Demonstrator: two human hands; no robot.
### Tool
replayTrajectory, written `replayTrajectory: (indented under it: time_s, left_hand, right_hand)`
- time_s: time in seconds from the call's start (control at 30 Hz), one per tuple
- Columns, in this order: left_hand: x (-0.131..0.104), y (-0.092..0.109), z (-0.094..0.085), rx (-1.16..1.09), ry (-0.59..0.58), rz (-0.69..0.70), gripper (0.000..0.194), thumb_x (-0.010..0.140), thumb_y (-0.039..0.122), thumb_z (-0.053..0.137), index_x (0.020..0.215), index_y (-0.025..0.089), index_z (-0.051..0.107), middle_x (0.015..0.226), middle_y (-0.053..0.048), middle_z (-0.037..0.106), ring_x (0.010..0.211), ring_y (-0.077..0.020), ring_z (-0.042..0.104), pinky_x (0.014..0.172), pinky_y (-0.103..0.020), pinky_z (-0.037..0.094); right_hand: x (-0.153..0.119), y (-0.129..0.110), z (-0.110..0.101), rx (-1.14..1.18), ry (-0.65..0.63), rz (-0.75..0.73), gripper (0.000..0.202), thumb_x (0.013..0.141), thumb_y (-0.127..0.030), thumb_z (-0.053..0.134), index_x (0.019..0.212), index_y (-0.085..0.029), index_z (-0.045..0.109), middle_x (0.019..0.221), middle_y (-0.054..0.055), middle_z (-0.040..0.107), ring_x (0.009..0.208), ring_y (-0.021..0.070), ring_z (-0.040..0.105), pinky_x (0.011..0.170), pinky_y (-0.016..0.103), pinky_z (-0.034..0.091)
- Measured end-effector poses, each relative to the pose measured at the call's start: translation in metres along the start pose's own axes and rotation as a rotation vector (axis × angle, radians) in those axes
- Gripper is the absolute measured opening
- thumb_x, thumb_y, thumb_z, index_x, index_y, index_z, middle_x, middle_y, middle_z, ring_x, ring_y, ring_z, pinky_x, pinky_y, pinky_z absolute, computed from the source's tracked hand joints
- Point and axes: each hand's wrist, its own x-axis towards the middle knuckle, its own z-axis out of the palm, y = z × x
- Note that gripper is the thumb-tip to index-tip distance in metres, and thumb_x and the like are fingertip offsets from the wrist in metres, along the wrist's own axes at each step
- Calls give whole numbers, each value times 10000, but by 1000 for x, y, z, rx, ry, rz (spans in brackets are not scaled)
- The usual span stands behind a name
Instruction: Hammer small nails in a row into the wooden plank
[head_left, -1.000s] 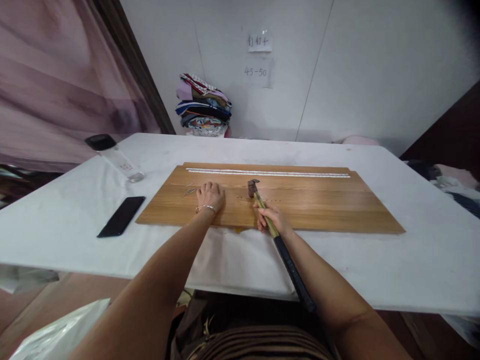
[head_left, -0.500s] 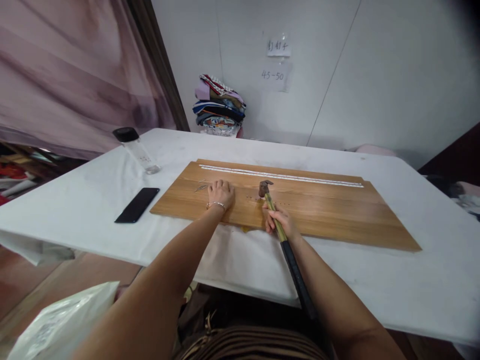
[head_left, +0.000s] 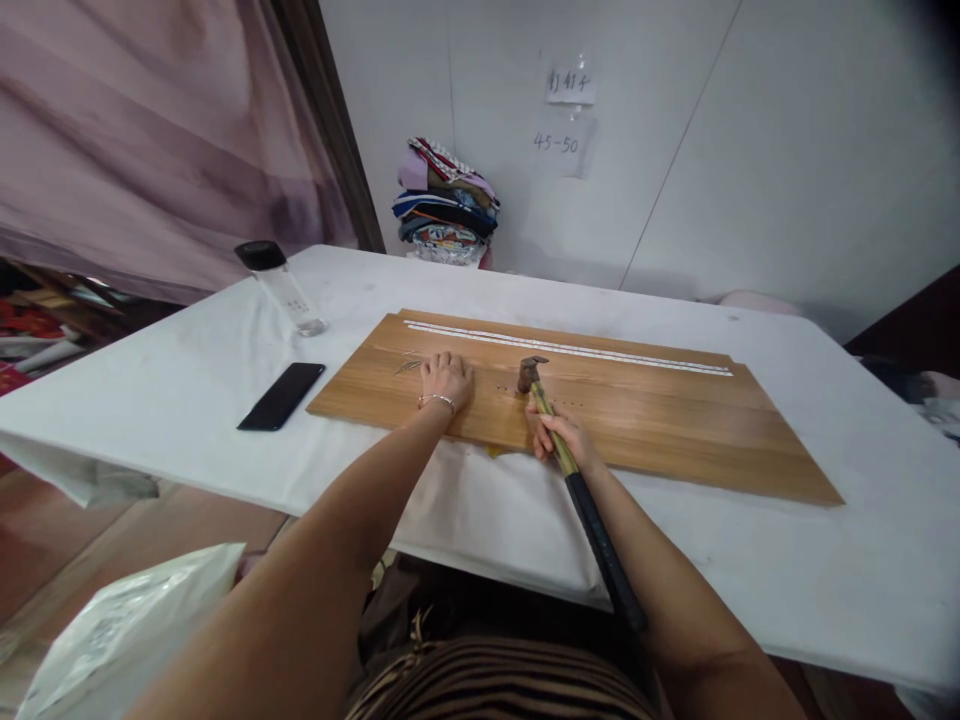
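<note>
My right hand [head_left: 559, 432] is wrapped round the handle of a hammer [head_left: 589, 520], close below its rusty claw head, which is over the wooden board [head_left: 675, 430]. A row of small dark nail heads or holes [head_left: 570, 404] runs along the board on both sides of the hammer head. My left hand [head_left: 448, 380], with a bracelet at the wrist, lies palm down on the board, its fingers stretched out. Just left of those fingers is a little heap of loose nails [head_left: 407, 365].
White strips [head_left: 562, 347] run along the board's far side. On the white-covered table [head_left: 187, 370] are a black phone [head_left: 282, 396] and a clear bottle with a black lid [head_left: 289, 295]. Folded clothes [head_left: 448, 205] are stacked by the wall, and a white bag [head_left: 127, 640] is at lower left.
The view has shifted slightly. Both hands and the hammer keep nearly the same places on the board.
</note>
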Motion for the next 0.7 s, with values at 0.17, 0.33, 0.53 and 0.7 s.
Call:
replayTrajectory:
  time_s: [0.17,0.33,0.53,0.7]
  left_hand:
    - [1,-2,2,3,7,7,378,970,344,375,1141,214,687,1297,-157,655,1279,-315,523,1092,-491,378]
    - [-1,0,-2,22,-3,6,386,975,351,373,1140,193,685,1323,-165,646,1278,-322,525,1106,-493,371]
    - [-2,2,-5,10,-4,-4,379,978,352,369,1128,213,688,1300,-151,652,1274,-313,525,1101,-488,376]
    - [-2,2,-4,1,-7,1,374,973,342,373,1126,214,689,1317,-155,641,1276,-315,520,1099,-488,376]
  right_hand:
    - [0,0,0,11,18,-14,404,781,-468,672,1066,-203,565,436,-118,490,378,150,564,379,234,398]
    - [0,-1,2,11,22,-1,404,763,-466,674,1049,-198,574,435,-117,494,382,147,565,380,227,392]
    - [0,0,1,8,40,-3,384,768,-453,667,1044,-204,573,428,-118,482,377,154,566,386,236,405]
    - [-1,-1,1,7,16,-15,371,784,-456,651,1046,-204,570,440,-116,480,381,150,562,384,233,382]
